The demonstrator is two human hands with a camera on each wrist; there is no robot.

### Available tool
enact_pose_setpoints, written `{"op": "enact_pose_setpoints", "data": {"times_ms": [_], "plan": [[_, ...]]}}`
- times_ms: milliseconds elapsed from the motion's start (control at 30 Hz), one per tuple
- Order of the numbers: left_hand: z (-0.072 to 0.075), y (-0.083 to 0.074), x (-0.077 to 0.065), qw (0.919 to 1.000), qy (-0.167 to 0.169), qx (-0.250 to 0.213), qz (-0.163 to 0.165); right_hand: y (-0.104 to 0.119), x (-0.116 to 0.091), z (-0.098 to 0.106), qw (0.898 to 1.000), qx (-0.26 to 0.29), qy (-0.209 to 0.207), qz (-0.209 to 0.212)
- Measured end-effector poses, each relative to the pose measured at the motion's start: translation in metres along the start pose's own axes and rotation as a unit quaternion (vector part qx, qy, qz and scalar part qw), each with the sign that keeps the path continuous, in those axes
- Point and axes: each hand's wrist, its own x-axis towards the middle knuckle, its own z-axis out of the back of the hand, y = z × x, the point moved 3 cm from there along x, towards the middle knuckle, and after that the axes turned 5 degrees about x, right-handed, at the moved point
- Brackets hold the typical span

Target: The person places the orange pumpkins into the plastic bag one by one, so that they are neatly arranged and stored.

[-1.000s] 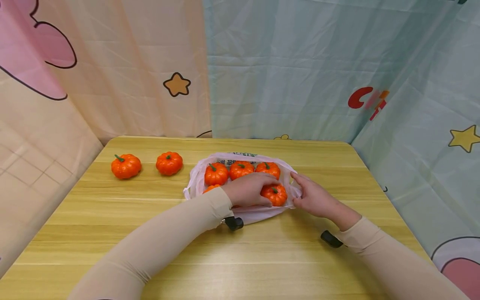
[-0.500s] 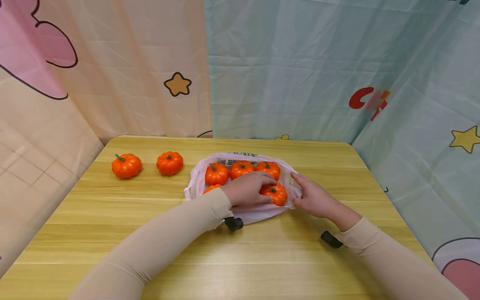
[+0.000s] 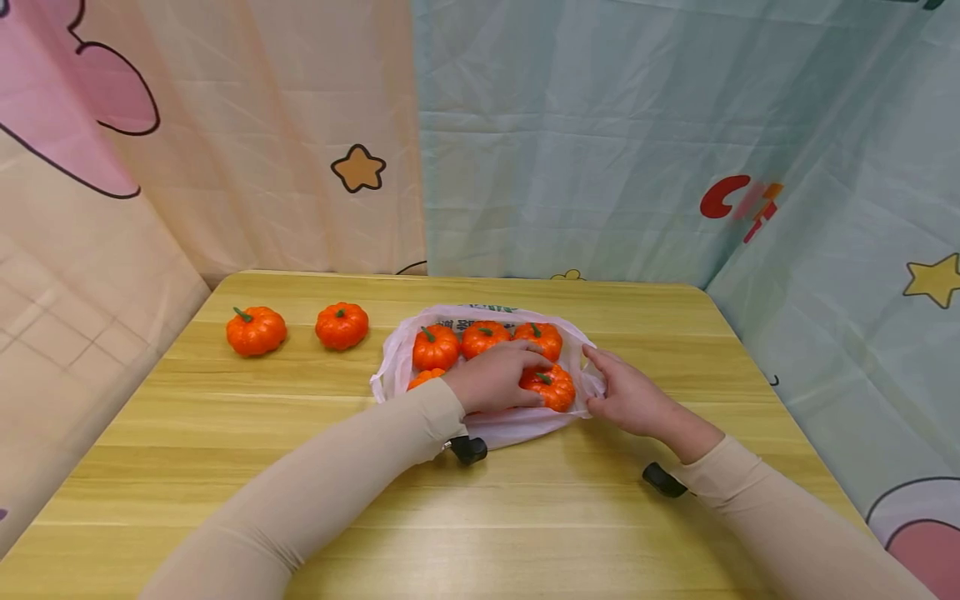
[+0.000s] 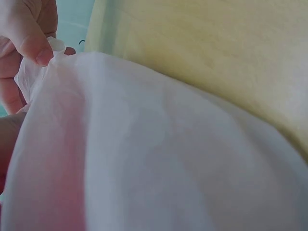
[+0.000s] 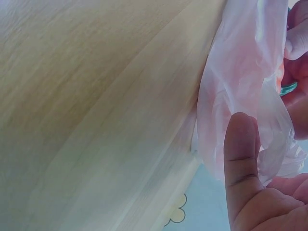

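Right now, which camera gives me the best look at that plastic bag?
The head view: most of the open bag shows, with orange pumpkins inside, though the left hand hides some. The left wrist view shows one pale side, close up; the right wrist view, just part of a side, partly behind the right hand.

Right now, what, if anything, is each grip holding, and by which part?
The left grip holds the front-right pumpkin by its left side; the right grip pinches the plastic bag by the right end of its rim.
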Motion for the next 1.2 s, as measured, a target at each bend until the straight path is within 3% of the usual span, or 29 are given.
{"op": "enact_pose_setpoints", "data": {"times_ms": [1200], "plan": [[-0.0002,0.0005,-0.0016,0.9998,-0.010,-0.017,-0.006,-0.0002,-0.0001,-0.0023,1.000,0.002,0.000,0.005]]}}
